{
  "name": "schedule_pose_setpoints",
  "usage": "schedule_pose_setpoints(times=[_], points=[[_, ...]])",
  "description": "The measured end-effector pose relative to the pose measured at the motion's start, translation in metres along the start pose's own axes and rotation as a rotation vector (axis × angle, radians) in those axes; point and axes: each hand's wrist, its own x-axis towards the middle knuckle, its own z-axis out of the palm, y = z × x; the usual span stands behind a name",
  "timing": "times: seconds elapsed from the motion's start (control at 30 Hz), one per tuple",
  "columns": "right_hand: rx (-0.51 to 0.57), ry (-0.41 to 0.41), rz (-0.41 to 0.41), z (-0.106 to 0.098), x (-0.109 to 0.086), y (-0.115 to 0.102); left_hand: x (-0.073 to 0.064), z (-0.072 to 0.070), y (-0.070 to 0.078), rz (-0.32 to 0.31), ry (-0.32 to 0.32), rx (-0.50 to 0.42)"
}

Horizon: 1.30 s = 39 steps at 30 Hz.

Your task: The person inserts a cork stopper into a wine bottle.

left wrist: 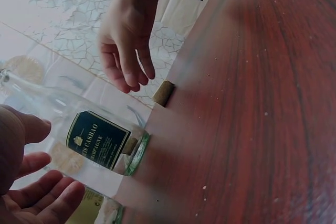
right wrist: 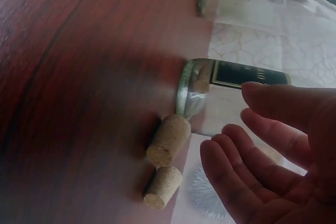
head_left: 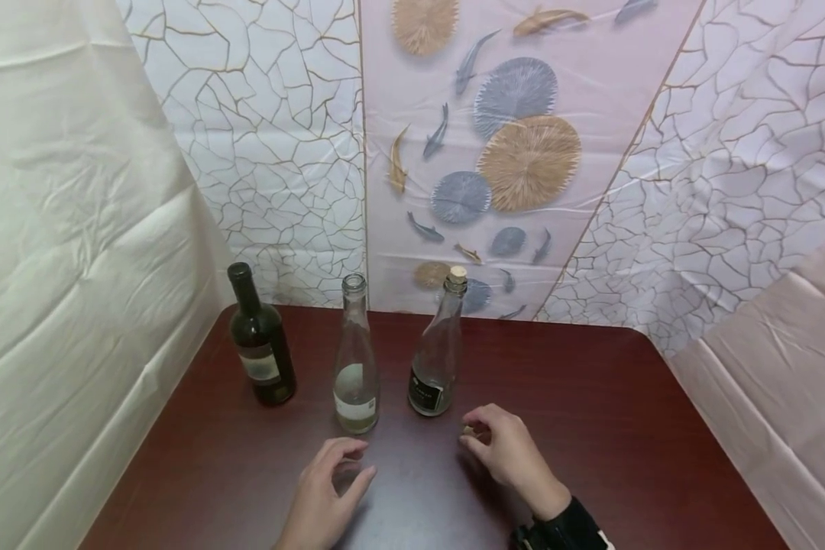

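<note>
My right hand point(head_left: 509, 451) hovers over the table with thumb and fingers apart and nothing between them. Two corks lie on the tabletop just below its fingertips, a larger cork point(right wrist: 169, 140) and a smaller cork point(right wrist: 163, 188). Beyond them stands a clear bottle point(head_left: 436, 359) with a black label and a cork stopper point(head_left: 457, 273) in its mouth. My left hand point(head_left: 326, 489), loosely curved and holding nothing, is in front of another clear bottle point(head_left: 355, 382), which has a pale label and an uncovered mouth.
A dark green wine bottle point(head_left: 260, 344) with a pale label stands at the back left of the reddish-brown table point(head_left: 577, 382). Patterned sheets point(head_left: 282, 153) hang behind the table's far edge, and plain cloth point(head_left: 76, 267) hangs along the left side.
</note>
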Motion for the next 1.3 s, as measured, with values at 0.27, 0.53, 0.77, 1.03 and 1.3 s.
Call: schedule_pose_setpoints(times=[0.27, 0.53, 0.77, 1.03, 1.3], points=[[-0.175, 0.01, -0.042, 0.008, 0.004, 0.001, 0.002, 0.0, -0.003, 0.045, 0.022, -0.052], [-0.272, -0.005, -0.053, 0.012, 0.007, 0.003, 0.003, 0.0, -0.007, 0.072, 0.03, -0.064], [-0.339, 0.062, -0.109, 0.016, 0.01, 0.008, 0.002, 0.002, -0.012, 0.14, 0.052, -0.08], [-0.353, 0.08, -0.102, 0.018, 0.015, 0.013, 0.001, 0.0, -0.013, 0.086, 0.015, -0.092], [-0.349, 0.08, -0.099, 0.02, 0.018, 0.013, 0.001, 0.0, -0.015, 0.082, 0.026, -0.09]])
